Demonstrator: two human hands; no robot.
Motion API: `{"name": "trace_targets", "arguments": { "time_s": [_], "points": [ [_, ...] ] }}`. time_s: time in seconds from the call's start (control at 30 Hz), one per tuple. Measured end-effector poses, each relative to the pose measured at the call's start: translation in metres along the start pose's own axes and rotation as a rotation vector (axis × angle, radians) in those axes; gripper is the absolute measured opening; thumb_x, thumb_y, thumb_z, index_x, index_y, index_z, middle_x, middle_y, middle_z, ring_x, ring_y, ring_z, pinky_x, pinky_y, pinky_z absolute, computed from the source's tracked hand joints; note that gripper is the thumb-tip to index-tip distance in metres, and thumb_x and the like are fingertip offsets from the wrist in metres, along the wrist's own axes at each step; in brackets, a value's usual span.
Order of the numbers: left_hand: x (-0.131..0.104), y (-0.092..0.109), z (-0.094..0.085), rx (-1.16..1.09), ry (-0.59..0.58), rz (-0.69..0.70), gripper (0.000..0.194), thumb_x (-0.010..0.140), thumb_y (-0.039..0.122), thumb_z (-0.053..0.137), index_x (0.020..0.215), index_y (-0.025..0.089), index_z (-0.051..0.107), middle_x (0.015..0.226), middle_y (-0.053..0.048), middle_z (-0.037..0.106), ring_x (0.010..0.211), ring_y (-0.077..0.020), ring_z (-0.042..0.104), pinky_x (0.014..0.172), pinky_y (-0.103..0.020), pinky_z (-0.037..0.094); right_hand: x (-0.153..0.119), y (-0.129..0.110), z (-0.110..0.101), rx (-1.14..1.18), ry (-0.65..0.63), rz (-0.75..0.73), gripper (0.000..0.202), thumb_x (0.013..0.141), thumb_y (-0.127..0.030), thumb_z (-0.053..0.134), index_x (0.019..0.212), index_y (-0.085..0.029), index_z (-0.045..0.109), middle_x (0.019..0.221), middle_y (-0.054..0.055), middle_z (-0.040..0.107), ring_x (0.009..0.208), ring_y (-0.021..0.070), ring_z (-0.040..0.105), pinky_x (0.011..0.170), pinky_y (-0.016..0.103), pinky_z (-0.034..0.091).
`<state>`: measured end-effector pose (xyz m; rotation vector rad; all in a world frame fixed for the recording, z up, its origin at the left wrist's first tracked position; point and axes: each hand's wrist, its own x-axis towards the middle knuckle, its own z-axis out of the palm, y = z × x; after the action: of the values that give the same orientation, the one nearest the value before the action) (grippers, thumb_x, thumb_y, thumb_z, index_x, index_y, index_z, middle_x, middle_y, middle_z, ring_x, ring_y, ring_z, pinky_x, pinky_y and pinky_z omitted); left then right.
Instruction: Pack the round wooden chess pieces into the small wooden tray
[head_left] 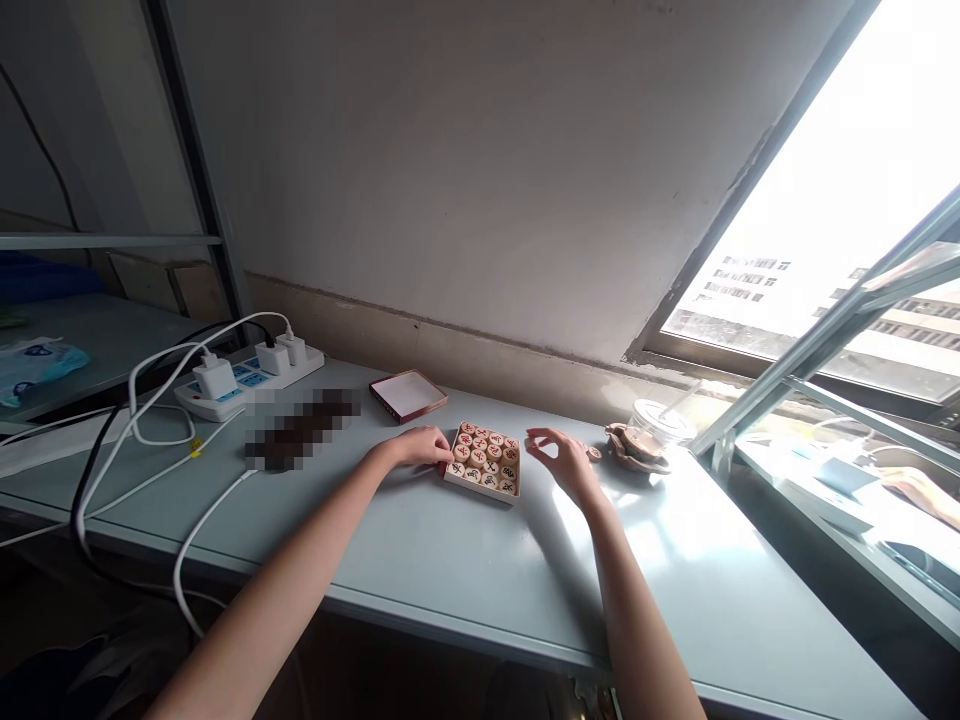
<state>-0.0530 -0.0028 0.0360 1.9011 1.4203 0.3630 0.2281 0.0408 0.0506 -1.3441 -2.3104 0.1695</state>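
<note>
While left hand (421,446) touches shallow square box (481,490), grip unclear, right hand (566,460) hovers beside it, fingers curved apart; round, wood-coloured pieces (478,456) packed inside; smooth, glossy table (450,560) beneath.

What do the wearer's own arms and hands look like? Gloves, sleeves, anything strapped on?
Left hand and right hand: bare, no gloves. Left forearm and right forearm: slim, no sleeves in view, no watch, cable or marking visible. Rings: too small to tell.
</note>
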Motion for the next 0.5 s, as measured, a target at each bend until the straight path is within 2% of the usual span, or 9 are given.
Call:
{"name": "trace_targets", "arguments": {
  "time_s": [0.13, 0.3, 0.4, 0.5],
  "points": [
    [0.001, -0.001, 0.0, -0.002, 0.011, 0.003, 0.037, 0.072, 0.047, 0.05, 0.062, 0.016, 0.068, 0.055, 0.0, 0.05, 0.051, -0.0088, 0.032, 0.053, -0.027, 0.022, -0.003, -0.023, 0.001, 0.328, -0.079, -0.196, 0.021, 0.084, -0.038, 0.058, 0.098, -0.026, 0.069, 0.091, 0.0, 0.069, 0.082, 0.0146, 0.063, 0.078, 0.027, 0.048],
    [0.004, -0.004, 0.001, -0.004, 0.017, 0.007, 0.036, 0.072, 0.044, 0.05, 0.062, 0.015, 0.068, 0.054, 0.0, 0.051, 0.051, -0.0092, 0.032, 0.053, -0.027, 0.022, -0.004, -0.029, 0.014, 0.33, -0.13, -0.3, 0.02, 0.082, -0.032, 0.061, 0.098, -0.025, 0.071, 0.108, 0.005, 0.064, 0.087, 0.0155, 0.063, 0.081, 0.03, 0.048],
    [0.004, -0.004, 0.001, 0.003, 0.011, 0.002, 0.035, 0.071, 0.044, 0.051, 0.062, 0.015, 0.069, 0.054, -0.001, 0.052, 0.051, -0.0097, 0.033, 0.053, -0.027, 0.021, -0.003, -0.026, 0.016, 0.333, -0.132, -0.29, 0.024, 0.079, -0.031, 0.065, 0.102, -0.025, 0.069, 0.107, 0.005, 0.064, 0.088, 0.0156, 0.062, 0.081, 0.03, 0.048],
    [0.004, -0.003, 0.001, 0.004, 0.01, -0.007, 0.037, 0.071, 0.046, 0.05, 0.062, 0.016, 0.069, 0.056, -0.001, 0.055, 0.051, -0.0099, 0.035, 0.053, -0.027, 0.023, -0.003, -0.026, 0.015, 0.339, -0.144, -0.264, 0.024, 0.078, -0.03, 0.066, 0.101, -0.024, 0.068, 0.1, 0.004, 0.064, 0.081, 0.0141, 0.061, 0.078, 0.029, 0.048]
  ]
}}
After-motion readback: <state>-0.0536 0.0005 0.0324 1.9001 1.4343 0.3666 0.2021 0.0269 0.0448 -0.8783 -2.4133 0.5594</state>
